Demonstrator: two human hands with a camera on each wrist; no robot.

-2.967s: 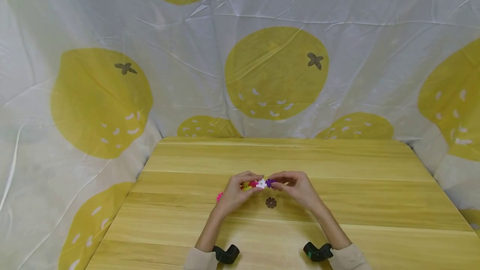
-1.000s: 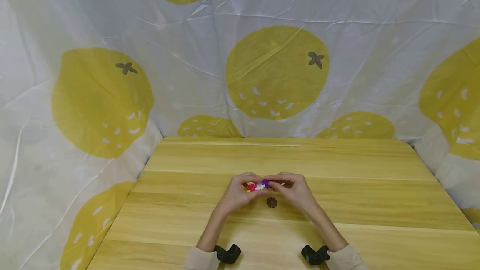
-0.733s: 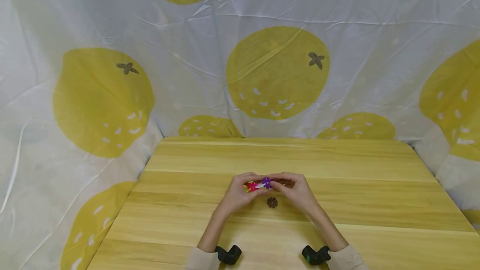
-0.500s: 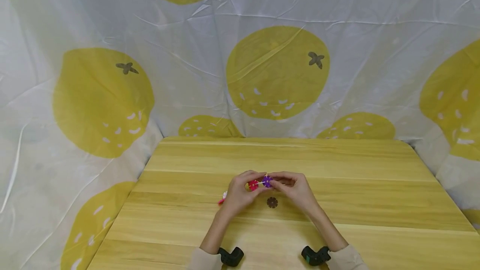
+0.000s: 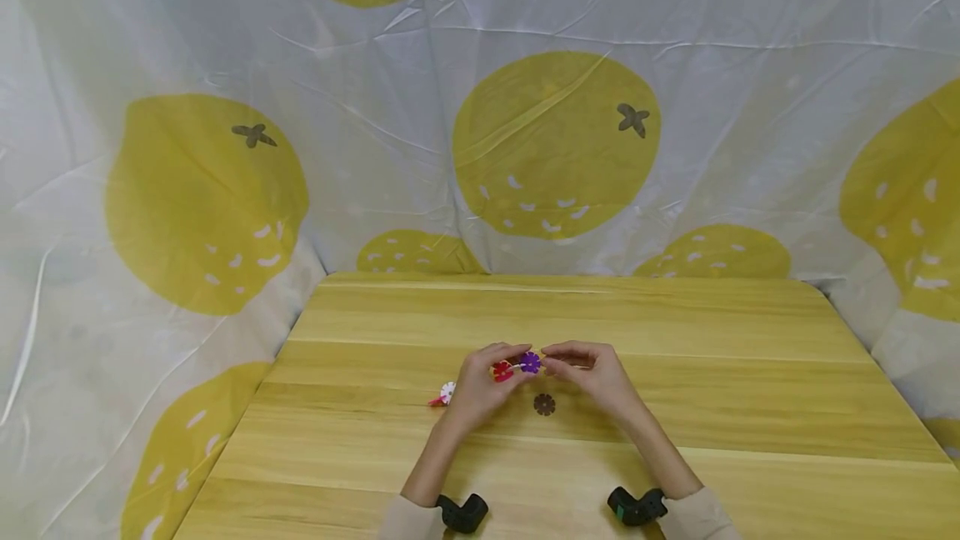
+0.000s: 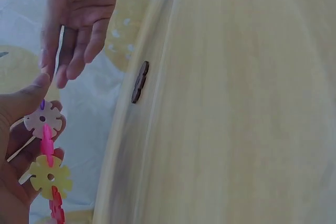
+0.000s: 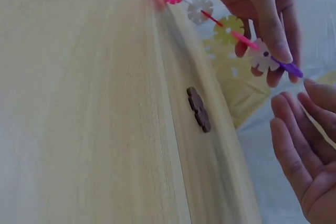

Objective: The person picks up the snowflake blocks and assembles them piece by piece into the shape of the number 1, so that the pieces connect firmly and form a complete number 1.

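Note:
My left hand pinches a chain of interlocking snowflake discs near its right end, with the thumb by the last white disc. A purple disc forms that end, joined to the white one. Further along come a pink disc, a yellow disc and a red disc. The chain's other end, with a white disc, shows left of my left wrist. My right hand is beside the purple disc, its fingers loose and holding nothing. A brown disc lies on the table below the hands.
The wooden table extends around both hands. Lemon-print cloth hangs behind it and at the sides. Black devices sit at the left wrist and right wrist.
The right fingers have come off the purple disc, which they pinched earlier. The chain has turned in the left hand, and its white disc now shows left of the wrist. The brown disc stays put.

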